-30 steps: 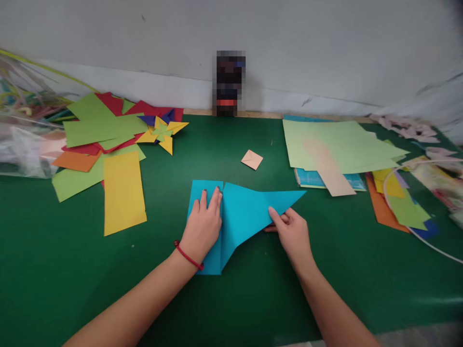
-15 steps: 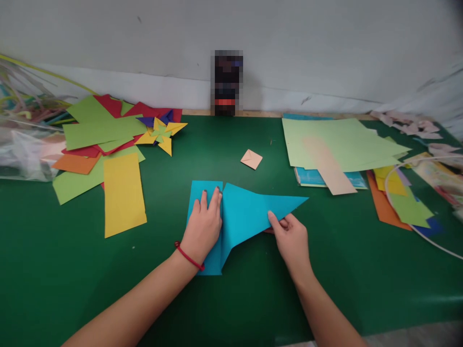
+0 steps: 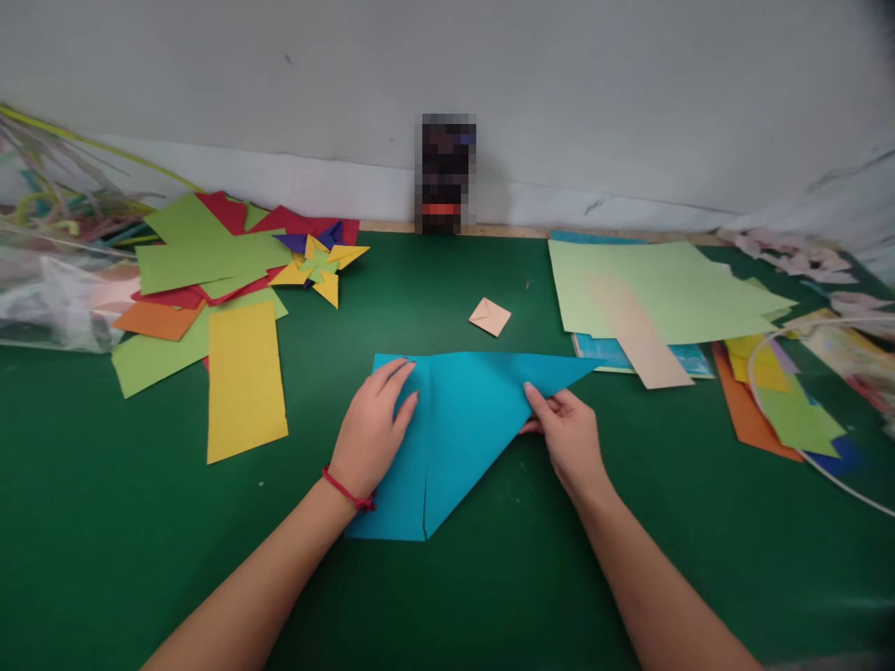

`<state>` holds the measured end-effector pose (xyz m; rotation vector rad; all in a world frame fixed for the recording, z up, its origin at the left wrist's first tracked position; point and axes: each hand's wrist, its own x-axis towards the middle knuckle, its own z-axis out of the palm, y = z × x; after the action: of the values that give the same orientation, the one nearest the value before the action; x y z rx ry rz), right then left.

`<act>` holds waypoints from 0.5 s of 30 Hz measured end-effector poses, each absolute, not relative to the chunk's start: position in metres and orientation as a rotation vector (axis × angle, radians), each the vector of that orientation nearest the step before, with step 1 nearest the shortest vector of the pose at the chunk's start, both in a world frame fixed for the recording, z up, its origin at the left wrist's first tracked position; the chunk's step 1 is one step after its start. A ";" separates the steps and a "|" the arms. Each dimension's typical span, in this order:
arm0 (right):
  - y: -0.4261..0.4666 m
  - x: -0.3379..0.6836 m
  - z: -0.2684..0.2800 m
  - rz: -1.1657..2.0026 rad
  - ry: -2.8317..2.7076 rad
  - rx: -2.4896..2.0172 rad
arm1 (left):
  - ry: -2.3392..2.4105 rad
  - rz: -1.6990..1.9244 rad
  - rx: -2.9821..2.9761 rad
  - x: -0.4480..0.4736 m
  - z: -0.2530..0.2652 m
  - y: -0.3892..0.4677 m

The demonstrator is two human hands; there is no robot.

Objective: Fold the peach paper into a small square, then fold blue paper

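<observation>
A blue sheet of paper (image 3: 461, 419) lies on the green table (image 3: 489, 596) in front of me. A vertical crease divides it into a flat strip on the left and a larger part on the right that narrows to a point. My left hand (image 3: 374, 424), with a red cord bracelet (image 3: 350, 491) at the wrist, rests on the left strip with its fingers apart. Near the pointed right end, my right hand (image 3: 565, 429) pinches the sheet's lower edge between thumb and fingers. Beyond the sheet lies a small folded peach paper square (image 3: 490, 317).
Coloured papers with a yellow sheet (image 3: 246, 382) lie at left, beside a yellow paper star (image 3: 322, 270) and a clear plastic bag (image 3: 56, 298). Pale green sheets (image 3: 657, 284) lie back right. A pixelated dark object (image 3: 447, 177) leans on the wall. A white cable (image 3: 755, 363) curves at right.
The blue sheet's right part has opened flatter, its lower edge now straight down to the crease. My left hand has shifted left off the crease, its thumb spreading. My right hand keeps its pinch.
</observation>
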<state>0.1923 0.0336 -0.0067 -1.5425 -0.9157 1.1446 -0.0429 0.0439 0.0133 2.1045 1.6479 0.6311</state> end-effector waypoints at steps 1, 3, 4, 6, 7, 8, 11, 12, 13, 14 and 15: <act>0.037 0.192 -0.007 1.164 -0.900 -1.501 | 1.670 0.677 2.024 -0.044 0.017 0.046; 0.043 0.192 -0.006 1.212 -0.885 -1.427 | 1.687 0.752 1.915 -0.046 0.025 0.050; 0.045 0.192 -0.005 1.235 -0.884 -1.398 | 1.689 0.784 1.883 -0.047 0.029 0.053; 0.050 0.193 -0.003 1.262 -0.890 -1.356 | 1.680 0.838 1.839 -0.050 0.037 0.060; 0.052 0.194 -0.002 1.263 -0.897 -1.340 | 1.658 0.843 1.811 -0.052 0.041 0.065; 0.054 0.195 -0.001 1.256 -0.905 -1.327 | 1.624 0.841 1.765 -0.054 0.044 0.069; 0.061 0.198 0.001 1.206 -0.926 -1.300 | 1.506 0.732 1.599 -0.061 0.053 0.082; 0.063 0.198 0.002 1.189 -0.926 -1.296 | 1.458 0.667 1.567 -0.063 0.056 0.086; 0.066 0.199 0.002 1.174 -0.922 -1.294 | 1.416 0.574 1.554 -0.064 0.059 0.090; 0.068 0.199 0.003 1.162 -0.915 -1.293 | 1.390 0.488 1.554 -0.066 0.063 0.094; 0.069 0.198 0.003 1.154 -0.907 -1.293 | 1.380 0.426 1.571 -0.067 0.066 0.097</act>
<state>0.1982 0.0692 0.0034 -1.2934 -0.9067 1.1543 -0.0672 0.0971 0.0661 1.5714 1.3803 0.4257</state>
